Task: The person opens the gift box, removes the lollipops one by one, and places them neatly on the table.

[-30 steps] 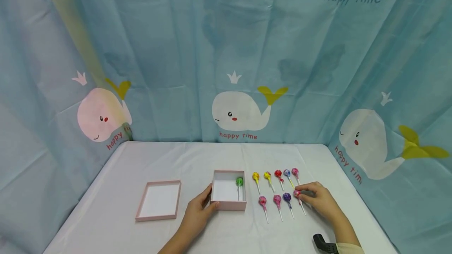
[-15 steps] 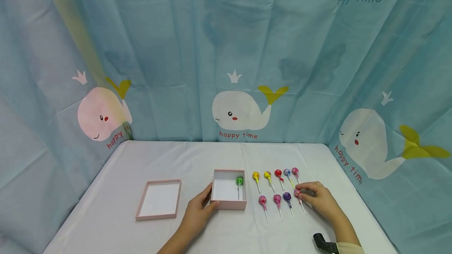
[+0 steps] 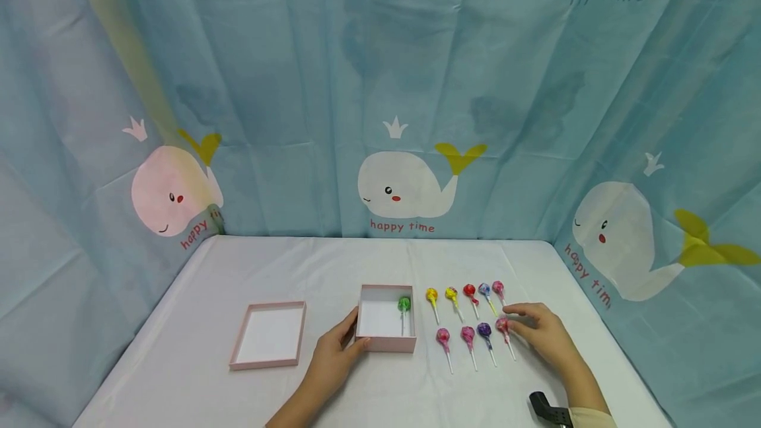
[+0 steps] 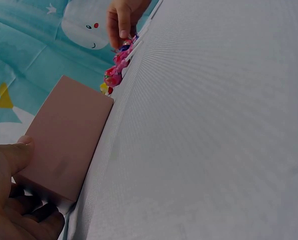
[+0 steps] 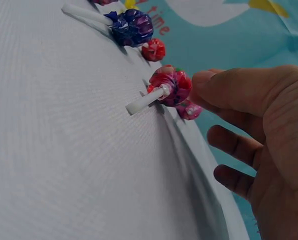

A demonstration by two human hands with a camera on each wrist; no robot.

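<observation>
My left hand (image 3: 333,355) grips the near left corner of an open pink box (image 3: 385,345), thumb on its front wall (image 4: 64,135). One green lollipop (image 3: 404,304) lies inside. To the right, several wrapped lollipops lie in two rows on the white table (image 3: 297,263). My right hand (image 3: 538,334) rests at the right end of the near row. Its thumb (image 5: 214,87) touches the head of a pink-red lollipop (image 5: 171,86), which lies on the cloth (image 3: 503,326). The other fingers are loosely spread. A purple lollipop (image 5: 133,26) lies just to its left.
The box's pink lid (image 3: 267,362) lies upturned to the left of the box. Blue whale-print curtains (image 3: 404,117) close in the table at the back and both sides. A black wrist strap (image 3: 543,408) shows at the bottom right.
My right hand has eased slightly back from the pink-red lollipop, so its head now shows beside the thumb. The left hand and the box have stayed put.
</observation>
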